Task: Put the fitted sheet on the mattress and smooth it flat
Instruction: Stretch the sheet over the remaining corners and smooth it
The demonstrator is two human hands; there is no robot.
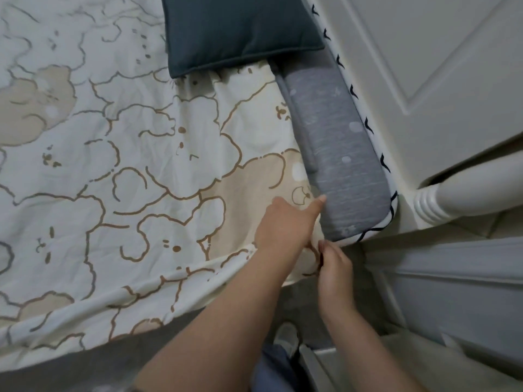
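The fitted sheet (141, 171), cream with brown bear and bunny shapes, lies spread over most of the bed. At the near right corner it is not on yet. The grey mattress (336, 154) shows bare there in a long strip, running up beside the white board (424, 66) at the end of the bed. A zigzag-patterned edge (368, 125) peeks out between the two.

The left hand (285, 222) lies on the sheet right at the corner, with one finger pointing out and touching the grey edge. Its other fingers curl down at the sheet's hem, so its grip looks clamped on the cloth. The right hand (335, 264) is just below, touching the left one, and its grip is pinched together on the sheet's edge.

Here is what could go wrong. The corner looks tight against the white board, so the sheet may snag there and not slide over. If the hands pull too hard, the cloth could slip out of the pinch and spring back. The pull could also drag the far corners loose, I think. The dark pillow (240, 32) sits on the sheet up top and may pin it down, so the cloth cannot move along. The long fold (113, 295) along the near side could stay bunched up too.
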